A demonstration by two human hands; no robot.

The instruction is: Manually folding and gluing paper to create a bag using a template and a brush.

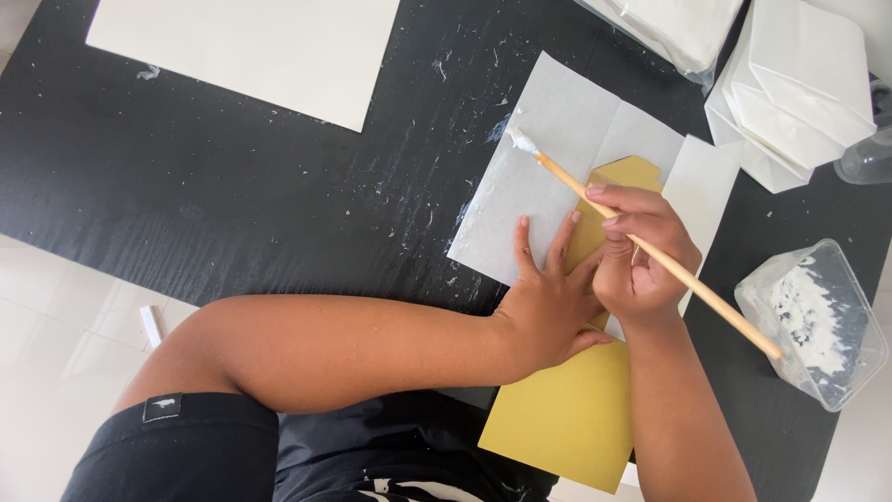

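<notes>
I see the thin wooden-handled brush [650, 249] lying slantwise across the middle of the black work surface [232, 186], its glue-whitened bristle tip pointing to about ten o'clock and its butt end to about four o'clock. The tip rests on the translucent white paper sheet [548, 158], near that sheet's upper left edge. My right hand [641, 256] holds the handle about midway: the fingers are curled closed round it, thumb and forefinger pinching the stick, the rest tucked under where I cannot make them out. Just beside it, at nine o'clock, my left hand [548, 297] lies flat, palm down, fingers spread apart and straight, pressing on the white sheet and on the mustard-yellow paper envelope piece [567, 409]. That yellow piece runs from under both hands toward six o'clock; its middle is hidden by the hands, and only a notched top shows at twelve o'clock of the right hand.

At three o'clock of the brush's butt stands a clear plastic tub smeared with white paste [822, 325], near the stick's end; whether they touch I cannot tell. At one o'clock a stack of folded white paper [790, 93] is cut off by the frame's edge. At eleven o'clock, well apart, lies a large cream card sheet [251, 46], also cropped at the top.
</notes>
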